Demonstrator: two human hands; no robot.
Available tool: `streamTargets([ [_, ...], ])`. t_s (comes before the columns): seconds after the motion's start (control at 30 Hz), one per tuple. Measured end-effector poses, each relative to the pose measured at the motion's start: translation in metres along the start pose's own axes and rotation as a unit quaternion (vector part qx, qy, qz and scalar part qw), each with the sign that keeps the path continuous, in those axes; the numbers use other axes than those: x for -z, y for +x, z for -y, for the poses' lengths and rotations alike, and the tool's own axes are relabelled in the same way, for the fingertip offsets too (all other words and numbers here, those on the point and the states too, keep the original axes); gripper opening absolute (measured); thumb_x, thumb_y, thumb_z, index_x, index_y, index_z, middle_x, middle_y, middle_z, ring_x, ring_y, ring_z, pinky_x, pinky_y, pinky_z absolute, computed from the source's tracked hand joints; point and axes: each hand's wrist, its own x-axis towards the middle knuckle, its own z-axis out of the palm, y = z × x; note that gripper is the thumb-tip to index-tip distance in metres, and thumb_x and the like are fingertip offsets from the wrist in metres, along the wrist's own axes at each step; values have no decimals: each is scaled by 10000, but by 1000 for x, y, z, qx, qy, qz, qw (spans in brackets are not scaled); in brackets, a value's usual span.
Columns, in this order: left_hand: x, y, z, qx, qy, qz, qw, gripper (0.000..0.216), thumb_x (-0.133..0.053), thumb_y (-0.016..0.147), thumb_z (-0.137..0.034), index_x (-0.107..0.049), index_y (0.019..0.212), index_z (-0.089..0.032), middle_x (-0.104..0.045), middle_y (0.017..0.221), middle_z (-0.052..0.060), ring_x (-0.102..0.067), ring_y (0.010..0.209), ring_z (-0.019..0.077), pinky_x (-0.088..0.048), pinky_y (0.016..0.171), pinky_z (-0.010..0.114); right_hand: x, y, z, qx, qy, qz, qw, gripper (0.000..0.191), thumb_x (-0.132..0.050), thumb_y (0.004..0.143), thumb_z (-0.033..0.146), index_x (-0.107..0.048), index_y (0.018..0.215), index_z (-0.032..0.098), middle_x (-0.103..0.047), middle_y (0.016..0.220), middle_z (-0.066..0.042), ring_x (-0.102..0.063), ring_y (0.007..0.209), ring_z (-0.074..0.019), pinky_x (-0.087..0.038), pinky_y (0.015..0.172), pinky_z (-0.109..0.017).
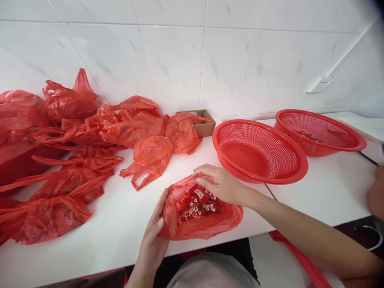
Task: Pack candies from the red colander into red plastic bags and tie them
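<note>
An open red plastic bag [207, 224] lies at the counter's front edge with several red wrapped sweets [196, 202] inside. My left hand [156, 236] grips the bag's left rim, fingers closed on the plastic. My right hand [220, 184] reaches over the bag's mouth from the right, its fingers curled on the far rim beside a red sweet packet.
Many tied red plastic bags [75, 160] are heaped on the left of the white counter [327, 192]. A small cardboard box [204, 124] stands by the tiled wall. Two red perforated baskets [259, 150] [319, 132] sit on the right. Another person's hand [376, 196] shows at the right edge.
</note>
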Motion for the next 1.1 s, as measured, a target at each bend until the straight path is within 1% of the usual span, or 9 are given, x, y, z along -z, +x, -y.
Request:
streamTargets([
  [0.2, 3, -2, 3, 10, -7, -10, 1000, 558, -561, 852, -429, -476, 1399, -360, -312, 1571, -44, -182, 1454, 321, -235, 1157, 465, 52, -26, -35, -93, -224, -143, 959, 377, -469, 933, 407, -578, 1243, 223, -557, 1340, -101, -495, 1256, -281, -420, 1020, -460],
  [0.3, 9, -2, 6, 22, -8, -28, 999, 548, -556, 847, -443, -493, 1385, -368, -319, 1568, -49, -170, 1456, 331, -235, 1154, 487, 37, -55, -56, -158, -308, -90, 934, 483, -417, 940, 347, -481, 1380, 158, -589, 1294, -182, -566, 1175, -338, -484, 919, -515],
  [0.43, 13, 0, 9, 37, -15, -65, 997, 483, -505, 873, -440, -543, 1347, -353, -330, 1563, -51, -172, 1455, 337, -227, 1152, 517, -8, -87, -61, -111, -340, -80, 931, 484, -325, 943, 173, -456, 1409, 168, -624, 1269, -153, -626, 1101, -289, -528, 863, -476],
  [0.53, 9, 1, 8, 36, -13, -80, 996, 466, -492, 878, -438, -562, 1330, -344, -347, 1555, -52, -147, 1461, 330, -224, 1157, 507, -18, -88, -57, -112, -353, -74, 926, 465, -336, 946, 161, -481, 1388, 160, -625, 1276, -143, -629, 1096, -277, -526, 868, -461],
  [0.67, -2, 0, 0, 43, 0, -96, 994, 496, -532, 868, -429, -504, 1363, -403, -358, 1549, -66, -190, 1452, 315, -234, 1157, 468, 11, -72, -60, -148, -355, -80, 920, 455, -315, 977, 229, -468, 1394, 132, -662, 1198, -156, -658, 1004, -289, -528, 819, -468],
  [0.77, -11, -4, -7, 54, 12, -112, 992, 588, -576, 862, -405, -387, 1414, -476, -386, 1535, -50, -298, 1416, 302, -288, 1129, 455, 33, -62, -58, -118, -340, -186, 914, 435, -338, 981, 279, -487, 1373, 164, -630, 1235, -148, -612, 1080, -300, -494, 880, -488],
  [0.87, -13, -9, -9, 39, 41, -144, 988, 677, -631, 834, -398, -343, 1444, -450, -458, 1489, 9, -412, 1351, 305, -355, 1087, 433, 28, -63, -40, -20, -270, -292, 917, 362, -407, 965, 286, -533, 1300, 231, -569, 1294, -120, -529, 1202, -268, -443, 989, -454],
  [1.0, -2, -15, -4, 47, 74, -200, 976, 714, -683, 799, -427, -385, 1444, -352, -588, 1357, 68, -534, 1243, 302, -438, 1016, 412, -9, -75, -20, 53, -216, -205, 953, 404, -599, 874, 410, -534, 1245, 264, -540, 1289, -111, -499, 1215, -276, -433, 1011, -451],
  [1.1, 8, -19, 0, 87, 109, -188, 972, 578, -716, 774, -428, -561, 1302, -255, -682, 1196, 86, -611, 1133, 283, -479, 953, 385, -25, -79, -32, 2, -209, -194, 958, 462, -632, 841, 412, -498, 1246, 235, -535, 1281, -125, -495, 1200, -289, -428, 1005, -471],
])
